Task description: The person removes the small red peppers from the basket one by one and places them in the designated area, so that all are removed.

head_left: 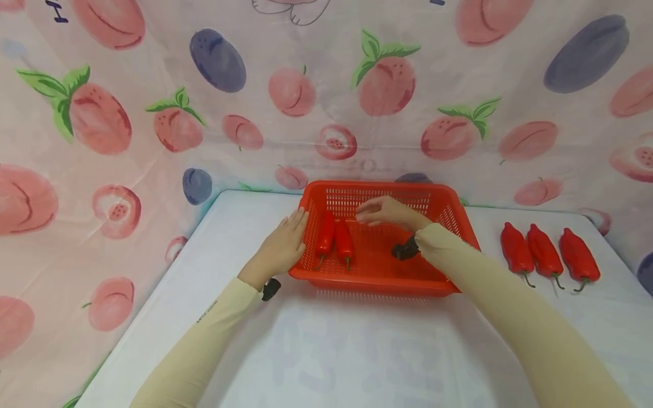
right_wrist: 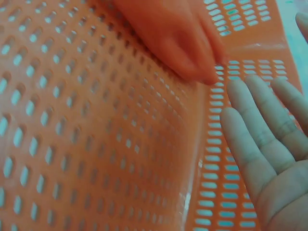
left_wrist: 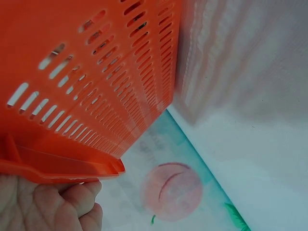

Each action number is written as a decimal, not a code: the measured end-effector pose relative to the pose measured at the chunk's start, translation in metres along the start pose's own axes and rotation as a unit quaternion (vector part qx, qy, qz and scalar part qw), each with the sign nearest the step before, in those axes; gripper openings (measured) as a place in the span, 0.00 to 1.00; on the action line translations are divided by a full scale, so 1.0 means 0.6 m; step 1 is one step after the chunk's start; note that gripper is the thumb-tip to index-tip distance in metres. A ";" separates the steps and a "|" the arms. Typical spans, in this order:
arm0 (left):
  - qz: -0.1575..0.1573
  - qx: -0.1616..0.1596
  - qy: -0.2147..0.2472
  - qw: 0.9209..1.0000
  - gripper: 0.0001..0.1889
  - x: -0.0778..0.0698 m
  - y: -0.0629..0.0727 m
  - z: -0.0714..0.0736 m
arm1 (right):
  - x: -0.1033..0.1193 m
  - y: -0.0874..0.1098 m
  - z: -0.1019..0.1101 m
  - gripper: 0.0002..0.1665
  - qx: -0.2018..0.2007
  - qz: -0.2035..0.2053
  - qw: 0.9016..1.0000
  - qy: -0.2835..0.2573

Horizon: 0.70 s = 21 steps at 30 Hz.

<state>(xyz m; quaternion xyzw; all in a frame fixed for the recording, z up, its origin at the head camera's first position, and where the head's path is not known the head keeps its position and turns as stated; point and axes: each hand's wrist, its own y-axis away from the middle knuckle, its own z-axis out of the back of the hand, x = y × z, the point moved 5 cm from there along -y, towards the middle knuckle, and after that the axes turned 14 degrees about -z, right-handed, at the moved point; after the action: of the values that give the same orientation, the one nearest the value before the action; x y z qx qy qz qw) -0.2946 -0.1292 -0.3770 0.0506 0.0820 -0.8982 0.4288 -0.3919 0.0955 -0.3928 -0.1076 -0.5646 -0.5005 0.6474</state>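
An orange-red plastic basket (head_left: 388, 286) with slotted walls stands on the white table. Two red peppers (head_left: 326, 235) with green stems lie side by side at its left end. My left hand (head_left: 280, 246) rests against the basket's left rim, fingers fairly straight; the left wrist view shows fingers (left_wrist: 72, 204) touching under that rim (left_wrist: 72, 175). Over the inside of the basket my right hand (head_left: 385, 211) hovers with fingers extended, holding nothing. In the right wrist view its fingers (right_wrist: 260, 130) are spread apart from the peppers (right_wrist: 178, 43).
Three more red peppers (head_left: 543, 255) lie in a row on the table (head_left: 357, 351), right of the basket. A fruit-printed cloth (head_left: 316, 73) hangs behind the table and down its left side, close to the basket's back rim.
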 end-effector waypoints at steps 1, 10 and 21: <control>0.001 0.000 0.000 1.000 0.34 0.000 0.000 0.000 | 0.000 -0.003 -0.004 0.31 0.000 -0.005 1.000 0.000; 0.004 0.003 0.004 1.000 0.33 0.000 0.001 0.002 | -0.012 -0.027 -0.022 0.28 -0.031 -0.026 0.999 0.011; 0.004 0.005 0.003 1.000 0.33 0.000 0.002 0.001 | -0.017 -0.035 -0.041 0.26 -0.040 -0.042 0.997 0.040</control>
<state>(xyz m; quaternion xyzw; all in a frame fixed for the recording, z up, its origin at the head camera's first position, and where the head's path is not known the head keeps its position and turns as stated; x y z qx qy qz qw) -0.2938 -0.1299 -0.3764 0.0552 0.0787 -0.8966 0.4323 -0.3914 0.0734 -0.4186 -0.0895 -0.5214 -0.5537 0.6431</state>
